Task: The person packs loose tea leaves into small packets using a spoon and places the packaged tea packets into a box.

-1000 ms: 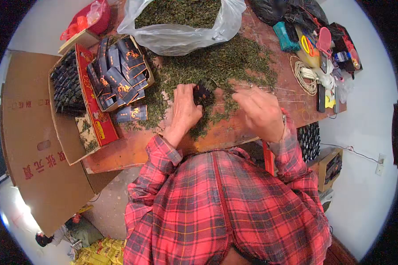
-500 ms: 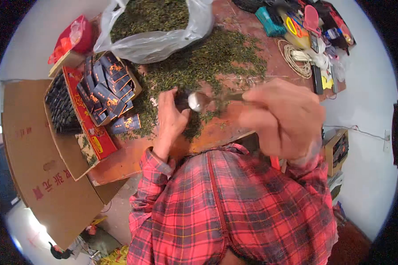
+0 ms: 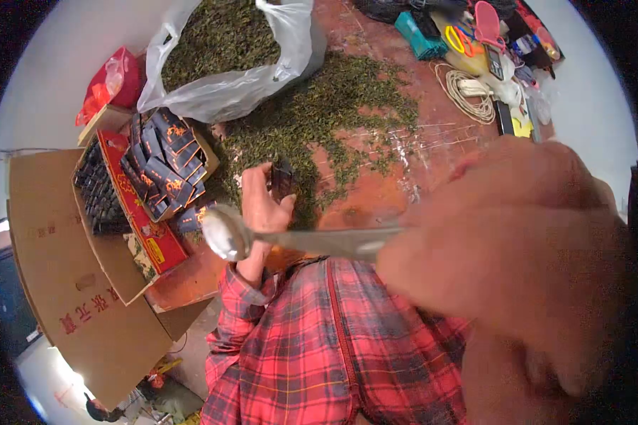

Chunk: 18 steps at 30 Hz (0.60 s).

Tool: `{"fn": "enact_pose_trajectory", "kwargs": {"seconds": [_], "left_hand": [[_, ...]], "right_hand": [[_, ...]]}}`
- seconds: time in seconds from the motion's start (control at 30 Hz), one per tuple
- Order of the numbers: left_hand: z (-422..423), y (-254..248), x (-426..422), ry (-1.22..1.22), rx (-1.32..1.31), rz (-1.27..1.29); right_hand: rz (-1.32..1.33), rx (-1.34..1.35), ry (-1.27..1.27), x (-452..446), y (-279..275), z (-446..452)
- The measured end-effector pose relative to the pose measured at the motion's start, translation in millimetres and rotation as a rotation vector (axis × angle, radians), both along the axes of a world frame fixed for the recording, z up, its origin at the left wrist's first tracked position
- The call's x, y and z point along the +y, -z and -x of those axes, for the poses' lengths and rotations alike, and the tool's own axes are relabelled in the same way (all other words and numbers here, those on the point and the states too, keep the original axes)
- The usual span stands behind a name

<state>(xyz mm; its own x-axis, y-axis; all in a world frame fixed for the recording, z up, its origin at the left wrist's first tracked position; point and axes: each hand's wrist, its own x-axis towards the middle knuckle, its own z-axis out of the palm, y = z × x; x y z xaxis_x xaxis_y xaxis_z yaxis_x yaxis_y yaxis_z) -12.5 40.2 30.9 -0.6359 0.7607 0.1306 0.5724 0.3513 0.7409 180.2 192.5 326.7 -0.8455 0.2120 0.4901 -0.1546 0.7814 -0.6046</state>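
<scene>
Close to the camera, my right hand [image 3: 503, 262] is closed around the handle of a metal spoon [image 3: 227, 234]. The spoon's bowl points left and passes in front of my left wrist. My left hand [image 3: 262, 207] pinches a small black packet [image 3: 282, 178] upright over the table; its opening cannot be made out. Around and behind the packet lie loose dried green leaves [image 3: 347, 92], like tea. A clear plastic bag [image 3: 255, 92] full of the same leaves stands behind them.
Left of my left hand, an open box holds black packets with orange print [image 3: 166, 152]. A cardboard carton [image 3: 64, 248] with more dark packets adjoins it. At the back right lie coiled rope [image 3: 468, 95], yellow-handled scissors [image 3: 455, 40] and a teal basket [image 3: 418, 35].
My right hand has lifted the spoon away from the packet, up toward the camera. My left hand still holds the packet. The whole view has shifted slightly.
</scene>
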Motion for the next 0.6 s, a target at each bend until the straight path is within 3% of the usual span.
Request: {"fn": "enact_pose_trajectory", "kwargs": {"seconds": [0.6], "left_hand": [[-11, -9, -2, -0.019, -0.151, 0.073]], "right_hand": [[0.081, -0.034, -0.115, 0, 6, 13]]}}
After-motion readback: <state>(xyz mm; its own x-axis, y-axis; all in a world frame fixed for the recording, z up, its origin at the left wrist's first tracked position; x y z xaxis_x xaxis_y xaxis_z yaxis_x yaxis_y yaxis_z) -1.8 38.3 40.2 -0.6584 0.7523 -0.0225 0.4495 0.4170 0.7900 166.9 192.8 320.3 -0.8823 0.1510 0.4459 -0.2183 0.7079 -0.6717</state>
